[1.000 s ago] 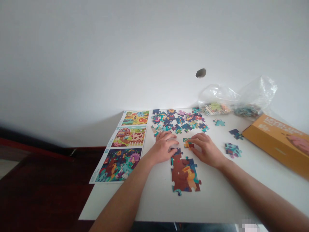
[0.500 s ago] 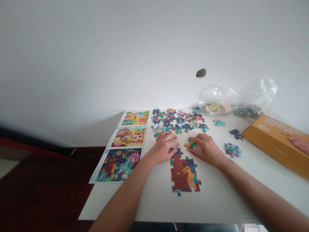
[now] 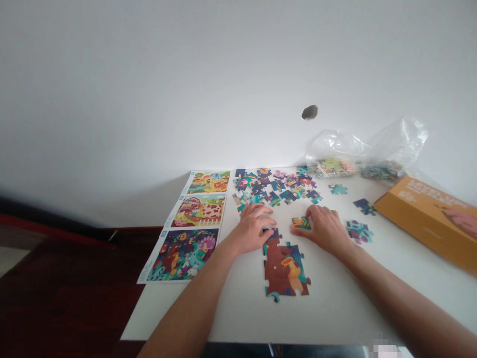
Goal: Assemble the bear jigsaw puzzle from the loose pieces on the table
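My right hand (image 3: 324,229) rests on the white table (image 3: 335,308), with thumb and fingertips around a small orange-and-teal jigsaw piece (image 3: 301,223). My left hand (image 3: 252,229) lies flat and spread, holding nothing. Its thumb is next to a dark blue piece (image 3: 274,234) at the top of a joined brown section of puzzle (image 3: 285,271). A loose heap of colourful jigsaw pieces (image 3: 276,186) lies just beyond my left fingertips. Several small joined clusters, such as one (image 3: 358,231), lie to the right of my right hand.
Three puzzle picture sheets (image 3: 182,254) lie along the table's left side. Two clear plastic bags (image 3: 333,159) holding pieces stand at the back, and an orange cardboard box (image 3: 428,219) lies at the right. The table's left edge drops to a dark red floor.
The orange-and-teal piece has turned and shifted right under my right hand, which has also moved right. My left hand has hardly moved.
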Tool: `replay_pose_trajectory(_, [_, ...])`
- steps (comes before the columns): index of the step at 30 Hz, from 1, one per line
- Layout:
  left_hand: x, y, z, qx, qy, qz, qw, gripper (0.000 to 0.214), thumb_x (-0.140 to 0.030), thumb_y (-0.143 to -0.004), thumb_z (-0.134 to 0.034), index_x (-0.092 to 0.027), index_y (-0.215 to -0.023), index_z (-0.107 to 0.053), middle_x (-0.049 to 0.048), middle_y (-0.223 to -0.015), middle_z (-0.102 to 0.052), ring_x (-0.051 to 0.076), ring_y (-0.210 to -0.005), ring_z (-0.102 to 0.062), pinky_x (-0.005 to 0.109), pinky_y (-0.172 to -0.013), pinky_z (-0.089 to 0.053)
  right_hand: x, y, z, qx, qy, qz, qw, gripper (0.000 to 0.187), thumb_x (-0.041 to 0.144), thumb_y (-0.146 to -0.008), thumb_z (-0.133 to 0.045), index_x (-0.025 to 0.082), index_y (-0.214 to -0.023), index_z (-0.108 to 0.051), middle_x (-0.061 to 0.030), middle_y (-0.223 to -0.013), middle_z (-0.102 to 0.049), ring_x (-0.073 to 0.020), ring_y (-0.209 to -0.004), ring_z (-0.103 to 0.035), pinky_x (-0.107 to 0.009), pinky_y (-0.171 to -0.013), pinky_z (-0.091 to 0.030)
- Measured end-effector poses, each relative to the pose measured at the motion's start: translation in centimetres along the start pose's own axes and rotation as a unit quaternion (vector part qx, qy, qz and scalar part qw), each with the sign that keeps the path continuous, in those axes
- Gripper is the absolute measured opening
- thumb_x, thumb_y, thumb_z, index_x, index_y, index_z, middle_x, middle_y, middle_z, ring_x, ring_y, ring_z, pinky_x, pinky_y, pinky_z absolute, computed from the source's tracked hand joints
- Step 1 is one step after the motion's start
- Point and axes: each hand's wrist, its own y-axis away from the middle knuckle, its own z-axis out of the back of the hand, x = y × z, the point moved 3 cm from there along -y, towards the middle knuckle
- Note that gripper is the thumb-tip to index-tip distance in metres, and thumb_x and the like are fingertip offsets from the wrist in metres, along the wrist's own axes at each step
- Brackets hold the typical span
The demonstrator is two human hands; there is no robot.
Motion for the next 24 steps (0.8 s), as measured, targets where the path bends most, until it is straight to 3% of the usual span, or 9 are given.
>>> replay_pose_trajectory(5, [0.1,0.1,-0.1,0.002,0.006,0.003,1.0,0.017,-0.024,-0.086,-0.065,-0.026,-0.101,-0.073,0.0052,-0.125,-0.061,0.028,-0.128,-0.043,0.053,-0.114,-0.029,0.3,0.1,0.2,0.013,-0.191,-0.058,0.98,0.038,0.059,-0.084,-0.059,0.024,-0.085,-0.044,0.0023,-0.064,-0.058,-0.0156,-0.053,-0.05,-0.028,-0.054,-0.034])
replay_pose_trajectory(9, [-0.1,0.0,0.1,-0.005,0.024,-0.006,1.0,0.019,-0.034,-0.086,-0.069,-0.026,-0.103,-0.072,0.0059,-0.125,-0.062,0.029,-0.129,-0.043,0.052,-0.115,-0.029,1.5,0.5,0.3,0.029,-0.378,-0.072,0.923,0.032,0.054,-0.091,-0.053,0.022,-0.098,-0.049,0.0027,-0.063,-0.06,-0.014,-0.052,-0.049,-0.026,-0.052,-0.037])
replay_pose_trajectory(12, [-0.7,-0.2,0.3,-0.021,0.058,-0.029,0.998,0.026,-0.042,-0.085,-0.07,-0.024,-0.104,-0.071,0.0073,-0.125,-0.063,0.027,-0.129,-0.044,0.046,-0.113,-0.034,2.5,0.7,-0.2,0.068,-0.493,-0.069,0.865,0.043,0.052,-0.092,-0.052,0.019,-0.119,-0.048,0.0,-0.072,-0.065,-0.0159,-0.062,-0.057,-0.028,-0.058,-0.044])
replay_pose_trajectory(15, [-1.1,-0.4,0.5,-0.043,0.086,-0.043,0.994,0.015,-0.036,-0.091,-0.063,-0.022,-0.092,-0.07,0.0063,-0.123,-0.065,0.024,-0.127,-0.047,0.043,-0.112,-0.036,3.5,1.1,-0.5,0.104,-0.54,-0.074,0.832,0.047,0.052,-0.091,-0.054,0.018,-0.124,-0.05,0.0009,-0.072,-0.063,-0.0161,-0.067,-0.058,-0.028,-0.062,-0.045])
replay_pose_trajectory(19, [-1.3,-0.5,0.8,-0.071,0.105,-0.039,0.991,0.015,-0.025,-0.095,-0.055,-0.021,-0.085,-0.066,0.006,-0.118,-0.067,0.021,-0.121,-0.052,0.042,-0.11,-0.038,4.3,1.4,-0.3,0.143,-0.536,-0.073,0.829,0.041,0.051,-0.091,-0.056,0.016,-0.111,-0.06,0.0039,-0.063,-0.055,-0.0123,-0.058,-0.05,-0.025,-0.056,-0.039])
replay_pose_trajectory(24, [-1.2,-0.4,0.8,-0.056,0.084,-0.041,0.994,0.022,-0.023,-0.096,-0.051,-0.021,-0.083,-0.069,0.0052,-0.119,-0.065,0.022,-0.124,-0.049,0.043,-0.111,-0.035,3.4,1.2,-0.1,0.096,-0.494,-0.095,0.859,0.037,0.049,-0.089,-0.057,0.016,-0.105,-0.064,0.0016,-0.068,-0.059,-0.0125,-0.06,-0.049,-0.025,-0.056,-0.036])
